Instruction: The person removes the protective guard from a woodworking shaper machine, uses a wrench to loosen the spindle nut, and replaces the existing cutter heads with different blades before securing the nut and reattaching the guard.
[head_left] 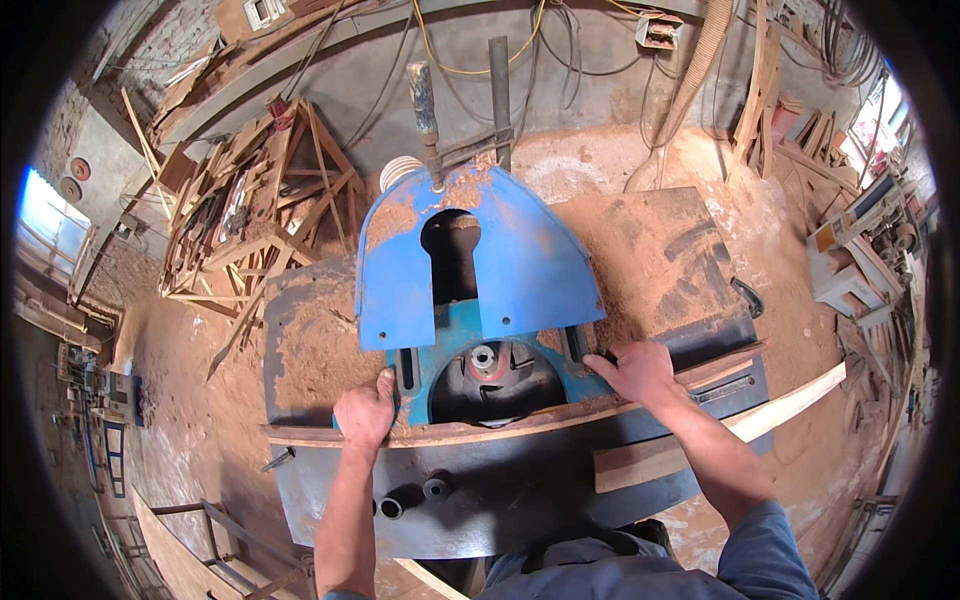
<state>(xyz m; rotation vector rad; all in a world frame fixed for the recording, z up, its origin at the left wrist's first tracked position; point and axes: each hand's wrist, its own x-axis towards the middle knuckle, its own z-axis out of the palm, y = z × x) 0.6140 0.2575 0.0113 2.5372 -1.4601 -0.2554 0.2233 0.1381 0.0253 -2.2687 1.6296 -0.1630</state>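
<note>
The unit under handling, a teal guard base point(460, 318) with a blue hood point(400, 280), stands on the dark bench point(330, 500), directly in front of the person. Base: broad side runs left to right, right end slightly farther off; its curved recess faces the person. Hood: rounded, narrower end points away; wide, straight edges point toward the person. A keyhole-shaped opening point(450, 245) lies along its near-far axis. Two slots point(407, 368) in the base, one per side, have their long axes near to far.

A bladed cutter head point(487, 365) sits within the recess.

A long wooden strip point(500, 434) crosses the front of the base, its long axis left to right, right end angled slightly away.

Left hand point(365, 412): at the left end of the base; fingers curled, thumb directed away along the base's side. Right hand point(642, 375): at the right end; thumb extended left onto the base, apart from the fingers. Whether either hand is clamped on the base cannot be told; the undersides are hidden.

A pale board point(775, 418) lies beneath the right forearm, its right end pointing right and away. Two dark rings point(435, 487) stand on the near left portion. Sawdust point(650, 240) covers the rear surface.
</note>
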